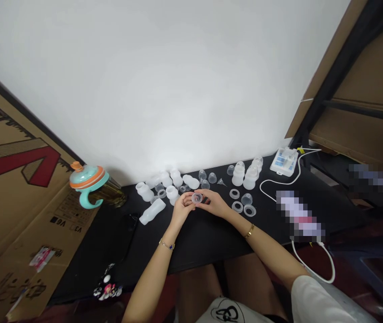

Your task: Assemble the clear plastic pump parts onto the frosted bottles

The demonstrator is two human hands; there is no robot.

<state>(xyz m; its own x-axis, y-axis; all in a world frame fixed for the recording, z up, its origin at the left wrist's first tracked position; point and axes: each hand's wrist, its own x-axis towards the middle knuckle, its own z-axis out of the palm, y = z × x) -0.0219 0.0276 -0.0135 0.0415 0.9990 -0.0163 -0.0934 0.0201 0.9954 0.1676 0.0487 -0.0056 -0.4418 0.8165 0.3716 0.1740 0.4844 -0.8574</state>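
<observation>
Black tabletop [198, 242], left fingers [187, 197] and right fingers [207, 194] holding clear round piece [197, 198], inner detail indistinct

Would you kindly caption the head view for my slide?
Left hand and right hand hold a translucent round part near white bottles.

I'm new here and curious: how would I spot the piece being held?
Find the black table against the white wall. Mid-table, the left hand and right hand hold a clear round bottle part. Unlike the loose rings nearby, it alone is held.
</observation>
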